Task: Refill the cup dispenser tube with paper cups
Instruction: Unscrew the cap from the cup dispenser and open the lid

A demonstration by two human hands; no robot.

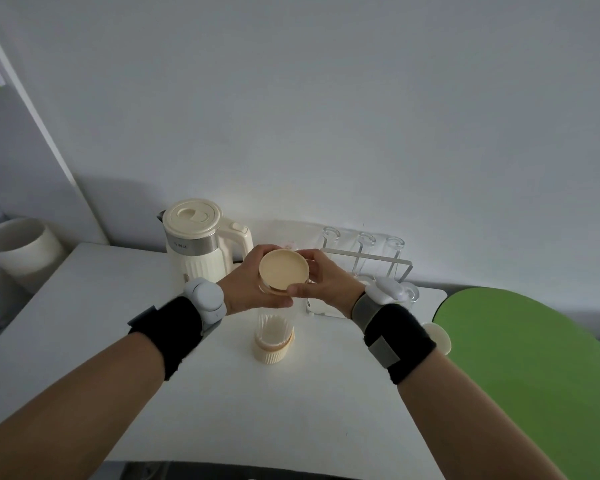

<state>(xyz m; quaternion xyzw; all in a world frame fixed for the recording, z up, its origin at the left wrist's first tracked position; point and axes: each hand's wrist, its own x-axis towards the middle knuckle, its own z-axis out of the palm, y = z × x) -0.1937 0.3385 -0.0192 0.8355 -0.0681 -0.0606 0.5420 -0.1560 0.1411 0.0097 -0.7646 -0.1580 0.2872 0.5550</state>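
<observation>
Two bare forearms reach in from the near edge, each wrapped in a black wrist band [174, 330] carrying a white sensor puck. Below the fingers and nearer than them, the white table [222, 410] carries the cup dispenser tube [274, 322], a clear upright cylinder on a ribbed cream base [270, 353]. A short stack of paper cups [272, 330] sits low inside it, well beneath the fingers, so most of the tube looks unfilled. The left hand [246, 289] curls its fingers and thumb round the top of the tube just under the cap, apparently to steady it against twisting or tipping. The right hand [329, 282] pinches the rim of the round cream lid [283, 270] between thumb and fingers [312, 258], which suits lifting or turning it off so that cups can go in from above. Whether the lid is seated or already loose cannot be told. Beyond the left fingers stands a cream electric kettle [196, 244]. Beyond the right fingers a wire glass rack [364, 261] holds upturned glasses. To the right of the right wrist lies a green rounded surface [534, 358]. No spare cups for refilling are in view.
</observation>
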